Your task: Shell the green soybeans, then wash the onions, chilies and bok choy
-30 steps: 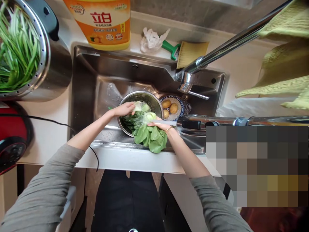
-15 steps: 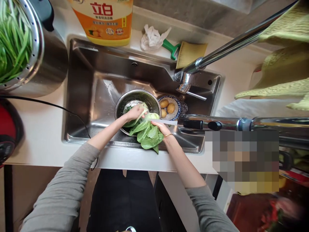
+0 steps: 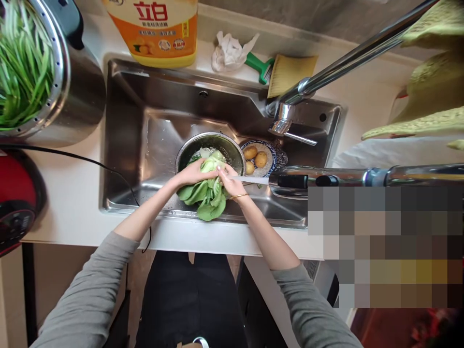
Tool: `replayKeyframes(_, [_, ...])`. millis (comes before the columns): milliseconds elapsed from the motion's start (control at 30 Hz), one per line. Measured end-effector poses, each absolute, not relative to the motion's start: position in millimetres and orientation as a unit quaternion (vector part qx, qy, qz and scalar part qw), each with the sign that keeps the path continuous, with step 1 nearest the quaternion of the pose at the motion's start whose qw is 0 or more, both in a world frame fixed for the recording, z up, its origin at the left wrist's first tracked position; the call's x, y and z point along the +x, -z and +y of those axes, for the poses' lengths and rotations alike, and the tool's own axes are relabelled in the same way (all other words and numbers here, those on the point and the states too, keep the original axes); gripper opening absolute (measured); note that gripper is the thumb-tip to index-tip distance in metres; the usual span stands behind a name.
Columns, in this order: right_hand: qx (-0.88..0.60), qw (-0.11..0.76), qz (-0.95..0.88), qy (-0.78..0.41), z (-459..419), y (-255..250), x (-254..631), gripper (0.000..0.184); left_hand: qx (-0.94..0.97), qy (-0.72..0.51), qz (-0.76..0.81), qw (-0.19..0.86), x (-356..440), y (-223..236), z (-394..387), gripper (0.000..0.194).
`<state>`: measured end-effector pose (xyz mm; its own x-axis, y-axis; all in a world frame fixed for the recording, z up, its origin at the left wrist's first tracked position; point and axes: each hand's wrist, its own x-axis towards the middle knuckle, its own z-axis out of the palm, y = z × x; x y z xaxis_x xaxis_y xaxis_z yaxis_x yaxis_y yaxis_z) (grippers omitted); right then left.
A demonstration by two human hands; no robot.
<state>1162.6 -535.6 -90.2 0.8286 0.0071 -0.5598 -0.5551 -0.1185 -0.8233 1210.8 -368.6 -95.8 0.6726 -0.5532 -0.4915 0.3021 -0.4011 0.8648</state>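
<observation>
Between both hands is a bunch of leafy greens, pale at the stem end, that looks like bok choy (image 3: 208,195). My left hand (image 3: 194,172) is wrapped round its left side. On the right side, my right hand (image 3: 228,178) grips it near the stems, with a thin bracelet at the wrist. Water from the faucet spout (image 3: 290,181) runs sideways onto the right hand and the stems. Below the greens stands a metal bowl (image 3: 237,150) with water and some greens in it. The leaves hang over its near rim.
The steel sink (image 3: 159,140) also holds a blue-rimmed plate (image 3: 272,159) with several potatoes (image 3: 261,159). Behind it are a detergent bottle (image 3: 155,36), a crumpled white cloth (image 3: 232,52), a green-handled peeler (image 3: 261,67) and a yellow sponge (image 3: 293,72). A pot of long greens (image 3: 25,67) stands left.
My left hand has come down onto the bok choy, where before it was raised at the stalks over the bowl. The bunch has shifted left, its leaves now pointing down toward me.
</observation>
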Motion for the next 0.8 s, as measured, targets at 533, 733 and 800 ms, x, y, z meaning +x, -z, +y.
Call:
replayKeyframes(533, [-0.677,0.663,0.251,-0.197,-556,114,1208,0.063,0.588,0.446,0.133,0.662,1208,91,-298,0.061])
replayKeyframes(733, [-0.666,0.661,0.283,-0.197,-518,97,1186,0.066,0.671,0.359,0.115,0.639,1200,102,-328,0.06])
replayKeyframes(800, [-0.612,0.704,0.255,-0.253,-512,94,1173,0.062,0.708,0.363,0.066,0.602,1198,101,-337,0.063])
